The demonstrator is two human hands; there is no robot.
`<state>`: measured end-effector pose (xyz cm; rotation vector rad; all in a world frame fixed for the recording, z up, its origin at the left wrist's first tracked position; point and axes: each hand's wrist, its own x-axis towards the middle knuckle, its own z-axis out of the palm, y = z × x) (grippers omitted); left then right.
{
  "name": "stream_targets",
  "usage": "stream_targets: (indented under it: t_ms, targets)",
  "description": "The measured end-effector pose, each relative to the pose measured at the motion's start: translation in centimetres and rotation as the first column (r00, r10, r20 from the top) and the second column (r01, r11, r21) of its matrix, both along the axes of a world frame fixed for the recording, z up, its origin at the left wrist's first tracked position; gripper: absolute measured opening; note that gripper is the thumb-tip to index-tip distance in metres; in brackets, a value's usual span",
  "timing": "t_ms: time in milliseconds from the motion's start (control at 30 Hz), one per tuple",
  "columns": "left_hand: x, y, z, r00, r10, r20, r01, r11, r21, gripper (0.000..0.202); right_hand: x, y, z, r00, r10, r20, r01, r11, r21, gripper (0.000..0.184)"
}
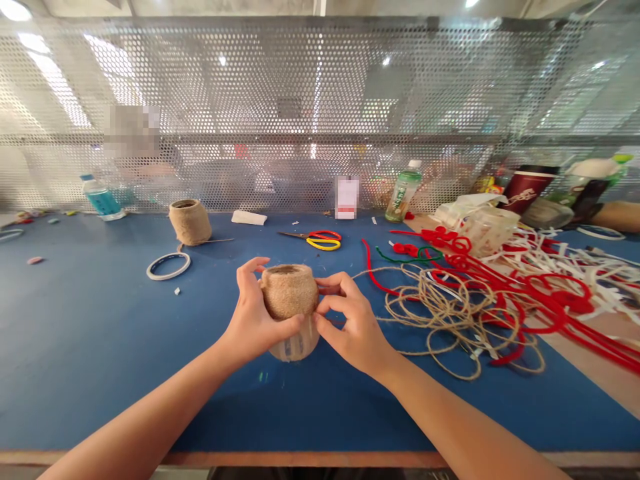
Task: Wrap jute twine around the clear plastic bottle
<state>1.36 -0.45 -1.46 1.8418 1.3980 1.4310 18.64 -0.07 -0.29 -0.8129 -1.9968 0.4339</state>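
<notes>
A clear jar point(296, 347) stands on the blue table in front of me, its upper part wrapped in tan jute twine point(286, 293) and its lower part bare. My left hand point(255, 313) grips the jar from the left, thumb across the front and fingers behind. At the right side my right hand point(353, 320) has its fingers pinched on the twine, close against the jar. A loose heap of jute twine point(450, 307) lies to the right, with strands running toward that hand. The exact pinch point is partly hidden by the fingers.
Scissors point(320, 240) lie behind the jar. Back left are a fully wrapped jar point(191, 223), a roll of tape point(169, 275) and a water bottle point(103, 200). Red fuzzy stems point(555, 320), white strips, a green-labelled bottle point(404, 192) and a maroon cup point(529, 188) occupy the right.
</notes>
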Motion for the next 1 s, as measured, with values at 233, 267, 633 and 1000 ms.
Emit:
stream_targets:
  t_ms: [233,267,633,1000]
  targets:
    - [0.0,0.0,0.0,1.000,0.011,-0.008,-0.010,1.000,0.003,0.077,-0.1,0.0,0.1,1.000,0.000,-0.012,0.000,1.000,-0.022,0.014]
    - [0.0,0.0,0.1,1.000,0.012,-0.012,-0.012,1.000,-0.001,0.077,0.0,0.0,0.2,1.000,0.003,-0.016,-0.003,0.999,-0.036,0.014]
    - [0.0,0.1,-0.1,1.000,0.004,0.015,-0.004,1.000,0.001,0.077,0.2,0.7,-0.1,0.999,-0.042,-0.020,0.037,0.979,-0.201,0.017]
    - [-0.2,0.1,0.0,0.999,-0.022,0.036,0.023,1.000,-0.005,0.077,0.6,1.6,0.1,0.965,0.158,-0.208,-0.237,0.865,-0.442,0.019]
